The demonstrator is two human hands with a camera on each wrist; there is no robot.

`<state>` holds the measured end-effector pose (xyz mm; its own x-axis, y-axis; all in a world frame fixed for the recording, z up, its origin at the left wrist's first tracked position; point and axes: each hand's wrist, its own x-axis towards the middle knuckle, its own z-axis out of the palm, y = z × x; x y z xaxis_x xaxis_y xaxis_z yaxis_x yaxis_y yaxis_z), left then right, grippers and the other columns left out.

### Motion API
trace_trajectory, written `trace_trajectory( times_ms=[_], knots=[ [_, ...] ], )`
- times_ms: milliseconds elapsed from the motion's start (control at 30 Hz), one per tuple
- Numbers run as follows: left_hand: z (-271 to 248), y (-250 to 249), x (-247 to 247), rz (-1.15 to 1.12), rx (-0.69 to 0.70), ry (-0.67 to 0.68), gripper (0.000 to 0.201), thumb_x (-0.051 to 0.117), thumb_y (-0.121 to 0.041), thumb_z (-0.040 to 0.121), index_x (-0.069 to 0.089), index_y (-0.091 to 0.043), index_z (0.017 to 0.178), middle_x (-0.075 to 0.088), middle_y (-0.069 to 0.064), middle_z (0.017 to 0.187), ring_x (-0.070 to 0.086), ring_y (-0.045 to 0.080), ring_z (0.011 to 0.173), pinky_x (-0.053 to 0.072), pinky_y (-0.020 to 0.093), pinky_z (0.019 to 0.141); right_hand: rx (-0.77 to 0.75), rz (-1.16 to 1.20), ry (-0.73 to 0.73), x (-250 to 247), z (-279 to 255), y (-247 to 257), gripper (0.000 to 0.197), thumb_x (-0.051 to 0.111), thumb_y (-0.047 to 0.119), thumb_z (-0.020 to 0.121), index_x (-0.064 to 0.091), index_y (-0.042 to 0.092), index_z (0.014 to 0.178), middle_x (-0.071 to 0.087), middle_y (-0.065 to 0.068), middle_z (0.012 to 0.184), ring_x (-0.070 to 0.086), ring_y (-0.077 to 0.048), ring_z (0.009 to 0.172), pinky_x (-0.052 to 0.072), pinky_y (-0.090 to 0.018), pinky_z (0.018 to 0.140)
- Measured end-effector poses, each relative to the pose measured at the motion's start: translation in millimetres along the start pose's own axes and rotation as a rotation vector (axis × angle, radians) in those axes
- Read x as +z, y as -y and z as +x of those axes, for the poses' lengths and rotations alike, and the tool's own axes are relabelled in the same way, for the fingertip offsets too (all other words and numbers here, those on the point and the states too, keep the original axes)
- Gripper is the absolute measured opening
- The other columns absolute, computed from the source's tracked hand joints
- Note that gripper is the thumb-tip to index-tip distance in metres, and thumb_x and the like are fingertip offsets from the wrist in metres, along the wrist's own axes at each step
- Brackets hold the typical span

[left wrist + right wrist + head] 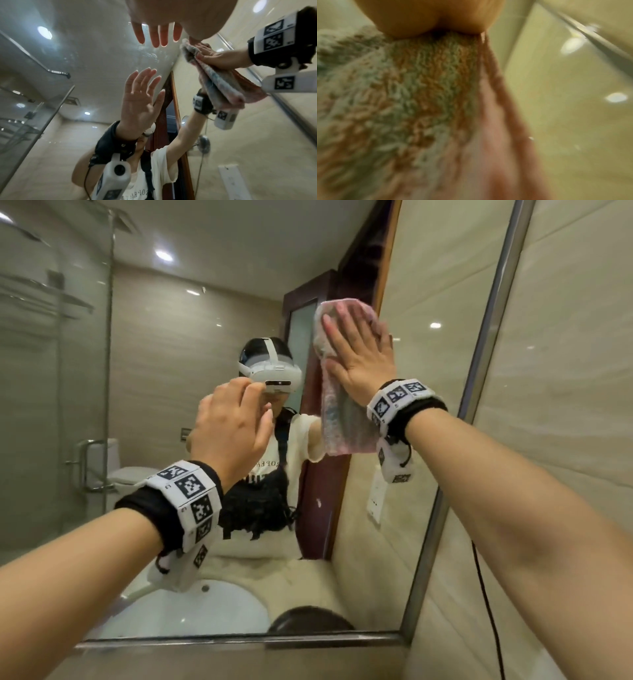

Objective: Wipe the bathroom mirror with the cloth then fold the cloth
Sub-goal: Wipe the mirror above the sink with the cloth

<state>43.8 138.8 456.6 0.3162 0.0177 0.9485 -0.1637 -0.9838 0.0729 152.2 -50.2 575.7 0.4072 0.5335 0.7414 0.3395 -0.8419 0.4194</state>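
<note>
Right hand (359,361) flat, fingers straight, pressing cloth (346,419) to mirror (164,337) near its right edge, left hand (233,426) relaxed, holding nothing, cloth pink-grey terry, folded, long axis upright.

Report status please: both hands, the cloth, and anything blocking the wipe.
Right hand flat, pressing cloth on mirror, near its right frame. Left hand open, holding nothing, raised before the glass. Cloth not yet folded. Nothing blocking the wipe.
</note>
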Motion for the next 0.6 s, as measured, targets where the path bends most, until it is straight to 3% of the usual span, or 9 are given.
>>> trace_trajectory(
  times_ms=[100, 133, 300, 367, 500, 600],
  knots=[
    [-2.8, 1.5, -2.3, 0.017, 0.04, -0.004, 0.04, 0.039, -0.032, 0.088, 0.053, -0.009, 0.117, 0.056, 0.013, 0.116, 0.053, 0.031, 0.104, 0.042, 0.047, 0.089, 0.552, 0.159, -0.15, 6.4, -15.0, -52.8, 0.064, 0.022, 0.048, 0.098, -0.003, 0.021, 0.15, -0.008, -0.007, 0.159, -0.008, -0.023, 0.147, -0.002, -0.048, 0.119],
    [-3.2, 1.1, -2.1, 0.019, 0.055, -0.008, 0.04, 0.039, -0.033, 0.088, 0.052, -0.009, 0.117, 0.056, 0.013, 0.116, 0.053, 0.031, 0.103, 0.042, 0.046, 0.089, 0.674, 0.16, -0.166, 8.9, -22.3, -66.5, 0.065, 0.023, 0.048, 0.098, -0.001, 0.017, 0.151, -0.006, -0.01, 0.159, -0.006, -0.026, 0.147, 0.0, -0.048, 0.119],
    [-2.2, -7.1, 4.8, 0.034, 0.151, -0.062, 0.034, 0.045, -0.03, 0.089, 0.054, -0.008, 0.113, 0.056, 0.011, 0.114, 0.054, 0.03, 0.1, 0.043, 0.044, 0.084, 0.806, 0.183, -0.167, 10.6, -24.1, -70.4, 0.068, 0.023, 0.048, 0.098, -0.001, 0.009, 0.15, -0.004, -0.018, 0.157, -0.005, -0.033, 0.146, -0.001, -0.049, 0.119],
    [-0.1, -12.6, 9.2, 0.03, 0.165, -0.071, 0.032, 0.047, -0.029, 0.089, 0.054, -0.008, 0.113, 0.056, 0.011, 0.115, 0.054, 0.029, 0.1, 0.043, 0.043, 0.083, 0.784, 0.192, -0.169, 5.4, -18.3, -55.7, 0.069, 0.021, 0.049, 0.098, -0.002, 0.01, 0.15, -0.006, -0.017, 0.158, -0.006, -0.033, 0.146, 0.001, -0.051, 0.118],
    [-2.1, -22.7, 13.8, -0.007, 0.174, -0.068, 0.034, 0.044, -0.03, 0.09, 0.056, -0.007, 0.112, 0.059, 0.013, 0.113, 0.057, 0.03, 0.096, 0.046, 0.042, 0.078, 0.358, 0.096, -0.095, 7.7, -20.8, 4.4, 0.068, 0.015, 0.048, 0.097, -0.011, 0.012, 0.149, -0.015, -0.015, 0.156, -0.013, -0.031, 0.145, -0.008, -0.051, 0.116],
    [-13.1, -27.0, 12.8, -0.015, 0.163, -0.039, 0.033, 0.044, -0.029, 0.09, 0.057, -0.006, 0.109, 0.061, 0.014, 0.109, 0.059, 0.03, 0.091, 0.047, 0.04, 0.072, 0.223, 0.131, -0.023, 15.6, -35.5, 44.9, 0.066, 0.021, 0.044, 0.098, -0.011, 0.016, 0.149, -0.015, -0.011, 0.157, -0.015, -0.029, 0.145, -0.011, -0.052, 0.114]
  ],
)
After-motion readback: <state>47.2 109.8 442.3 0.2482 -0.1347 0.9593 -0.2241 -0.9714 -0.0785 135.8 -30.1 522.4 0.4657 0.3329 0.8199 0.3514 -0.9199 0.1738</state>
